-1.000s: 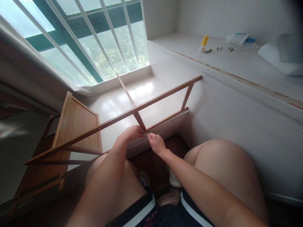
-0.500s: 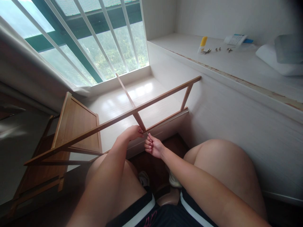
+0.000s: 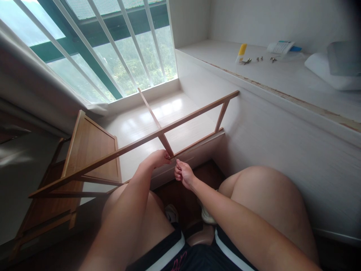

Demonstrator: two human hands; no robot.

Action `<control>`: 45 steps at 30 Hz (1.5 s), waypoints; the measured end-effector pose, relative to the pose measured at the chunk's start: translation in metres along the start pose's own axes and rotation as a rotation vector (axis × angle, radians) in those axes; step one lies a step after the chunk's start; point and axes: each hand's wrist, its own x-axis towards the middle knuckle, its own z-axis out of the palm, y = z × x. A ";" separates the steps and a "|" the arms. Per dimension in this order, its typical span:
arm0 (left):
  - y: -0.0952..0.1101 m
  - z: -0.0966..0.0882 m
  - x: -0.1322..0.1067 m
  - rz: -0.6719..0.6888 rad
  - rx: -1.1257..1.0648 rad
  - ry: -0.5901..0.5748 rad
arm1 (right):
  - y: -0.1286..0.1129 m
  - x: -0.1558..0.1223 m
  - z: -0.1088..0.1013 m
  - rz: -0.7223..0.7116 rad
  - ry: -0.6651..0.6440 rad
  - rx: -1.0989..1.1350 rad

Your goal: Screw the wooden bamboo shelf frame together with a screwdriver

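A brown wooden frame [image 3: 135,142] of slim rails and crossbars stretches across the middle of the view. My left hand [image 3: 160,158] is closed around the lower rail where a crossbar [image 3: 166,145] joins it; its fingertips are partly hidden. Just right of that joint, my right hand [image 3: 184,173] is closed in a fist, thumb up. Between its thumb and forefinger pokes a thin metal tool, like a hex key [image 3: 176,159], its tip against the underside of the joint. Most of this tool is hidden in the fist.
A wooden panel piece [image 3: 93,145] stands at the left by the curtain [image 3: 47,71]. On the white shelf [image 3: 225,52] at the right lie a yellow-capped tube [image 3: 241,52], several small bolts [image 3: 273,60] and a plastic packet [image 3: 280,47]. My knees flank the frame's near side.
My right fist has turned slightly at the wrist and shifted a little to the right by the joint. My left hand and the frame stay where they were.
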 end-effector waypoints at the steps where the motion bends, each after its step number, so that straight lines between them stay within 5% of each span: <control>1: 0.000 0.000 0.000 0.000 0.001 0.001 | -0.001 0.001 0.000 -0.005 -0.001 -0.006; 34: -0.006 0.002 0.003 0.021 0.029 -0.005 | -0.001 0.000 0.002 -0.061 0.016 -0.127; 37: -0.003 0.000 0.002 0.011 0.029 -0.003 | -0.005 0.003 0.002 -0.123 0.088 -0.361; 41: 0.001 -0.002 -0.001 -0.005 0.028 0.003 | -0.015 0.002 0.001 -0.329 0.257 -1.057; 45: 0.005 -0.003 -0.002 -0.008 0.028 0.005 | -0.024 -0.005 0.004 -0.351 0.355 -1.681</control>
